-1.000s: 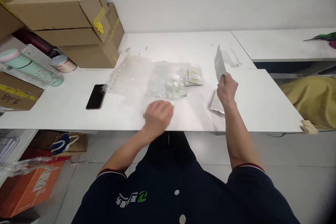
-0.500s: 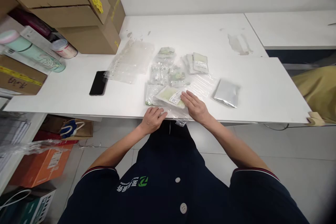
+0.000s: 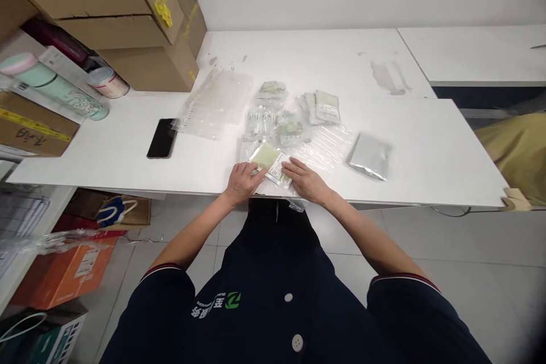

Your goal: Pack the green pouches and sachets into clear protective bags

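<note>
A flat packet (image 3: 267,156) with pale green contents and a white printed label lies tilted near the table's front edge. Curled at its lower left edge, my left hand (image 3: 243,183) has the thumb against the packet. My right hand (image 3: 310,183) rests with its fingers stretched flat over the label's right side. Clear plastic (image 3: 298,203) lies under the packet and hangs a little over the table edge. Just beyond are clear bags with green contents (image 3: 292,128), a bag of small tubes (image 3: 261,122) and several similar labelled packets (image 3: 327,107).
A silver pouch (image 3: 370,156) lies to the right on the white table (image 3: 435,153). On the left are a black phone (image 3: 161,138), clear plastic sheets (image 3: 217,102), a mint bottle (image 3: 72,94), a can (image 3: 108,82) and stacked cardboard boxes (image 3: 149,62). Another person's tan clothing (image 3: 520,153) shows at far right.
The labelled packet has turned and shifted slightly left. My left hand has moved up to its edge, and my right hand has slid a little left and closer to me.
</note>
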`<control>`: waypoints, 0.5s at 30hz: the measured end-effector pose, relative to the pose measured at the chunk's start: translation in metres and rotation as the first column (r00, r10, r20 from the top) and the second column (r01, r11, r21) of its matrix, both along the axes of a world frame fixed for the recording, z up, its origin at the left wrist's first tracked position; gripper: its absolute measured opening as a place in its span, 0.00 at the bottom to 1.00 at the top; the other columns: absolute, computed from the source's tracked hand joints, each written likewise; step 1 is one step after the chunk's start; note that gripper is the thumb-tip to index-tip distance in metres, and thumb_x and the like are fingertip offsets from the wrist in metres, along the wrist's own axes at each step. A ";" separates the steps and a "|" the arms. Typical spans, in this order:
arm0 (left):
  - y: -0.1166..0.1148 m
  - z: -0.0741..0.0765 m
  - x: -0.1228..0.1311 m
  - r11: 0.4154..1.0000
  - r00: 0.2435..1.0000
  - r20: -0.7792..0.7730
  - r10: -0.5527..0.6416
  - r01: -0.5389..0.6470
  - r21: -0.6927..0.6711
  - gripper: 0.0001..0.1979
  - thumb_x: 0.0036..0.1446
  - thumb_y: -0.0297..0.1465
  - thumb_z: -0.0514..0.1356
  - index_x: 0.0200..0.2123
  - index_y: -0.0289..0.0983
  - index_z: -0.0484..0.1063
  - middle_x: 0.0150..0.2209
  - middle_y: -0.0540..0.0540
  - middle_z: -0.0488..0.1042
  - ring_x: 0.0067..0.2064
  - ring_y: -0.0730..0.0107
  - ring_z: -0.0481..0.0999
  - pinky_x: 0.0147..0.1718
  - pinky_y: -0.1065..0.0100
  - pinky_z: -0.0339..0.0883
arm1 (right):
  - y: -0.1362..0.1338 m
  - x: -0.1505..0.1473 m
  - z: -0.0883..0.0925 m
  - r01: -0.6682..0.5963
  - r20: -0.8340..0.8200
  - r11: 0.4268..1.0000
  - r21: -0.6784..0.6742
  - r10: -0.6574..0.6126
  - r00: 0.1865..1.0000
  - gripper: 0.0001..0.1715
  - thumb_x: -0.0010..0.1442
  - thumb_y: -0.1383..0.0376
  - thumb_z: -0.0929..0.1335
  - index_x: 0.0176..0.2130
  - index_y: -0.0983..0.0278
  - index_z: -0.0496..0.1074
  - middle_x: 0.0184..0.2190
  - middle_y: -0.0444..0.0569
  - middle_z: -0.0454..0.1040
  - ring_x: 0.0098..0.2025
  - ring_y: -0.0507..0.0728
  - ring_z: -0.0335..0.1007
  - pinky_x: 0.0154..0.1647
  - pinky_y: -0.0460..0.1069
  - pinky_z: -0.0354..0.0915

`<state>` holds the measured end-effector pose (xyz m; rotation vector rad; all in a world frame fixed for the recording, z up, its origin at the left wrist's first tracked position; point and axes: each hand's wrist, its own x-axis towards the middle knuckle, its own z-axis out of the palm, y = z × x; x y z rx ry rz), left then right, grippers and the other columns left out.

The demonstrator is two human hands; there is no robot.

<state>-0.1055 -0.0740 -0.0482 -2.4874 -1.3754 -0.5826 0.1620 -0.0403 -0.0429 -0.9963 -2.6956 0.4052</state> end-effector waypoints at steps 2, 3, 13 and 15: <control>0.005 0.004 -0.003 0.999 0.999 0.001 -0.050 0.050 -0.015 0.13 0.64 0.28 0.55 0.47 0.46 0.76 0.44 0.41 0.78 0.44 0.61 0.73 0.41 0.58 0.61 | -0.006 0.000 0.011 0.014 0.036 1.000 -0.019 -0.014 0.999 0.27 0.65 0.70 0.59 0.61 0.67 0.68 0.66 0.56 0.62 0.71 0.68 0.47 0.67 0.71 0.55; 0.008 0.007 -0.003 0.997 0.997 -0.006 -0.081 0.081 -0.013 0.13 0.63 0.27 0.55 0.45 0.46 0.77 0.45 0.43 0.78 0.47 0.60 0.74 0.43 0.58 0.61 | -0.010 0.000 0.016 0.033 0.058 0.999 -0.040 -0.030 0.998 0.27 0.66 0.66 0.60 0.62 0.66 0.68 0.67 0.56 0.61 0.71 0.70 0.47 0.66 0.73 0.53; 0.014 0.062 0.031 0.923 0.925 -0.058 -0.377 0.369 -0.114 0.14 0.67 0.24 0.49 0.38 0.38 0.74 0.38 0.47 0.81 0.39 0.69 0.77 0.43 0.64 0.64 | -0.051 0.002 0.053 0.220 0.173 0.963 -0.154 -0.193 0.966 0.28 0.66 0.72 0.58 0.64 0.67 0.62 0.60 0.60 0.69 0.61 0.68 0.66 0.59 0.60 0.64; 0.023 0.074 0.038 0.925 0.937 -0.027 -0.350 0.340 -0.172 0.13 0.68 0.27 0.49 0.38 0.37 0.74 0.34 0.47 0.80 0.35 0.69 0.77 0.39 0.65 0.63 | -0.032 0.012 0.067 0.216 0.197 0.933 -0.287 -0.164 0.967 0.26 0.67 0.71 0.56 0.60 0.62 0.66 0.52 0.56 0.76 0.51 0.65 0.74 0.49 0.56 0.68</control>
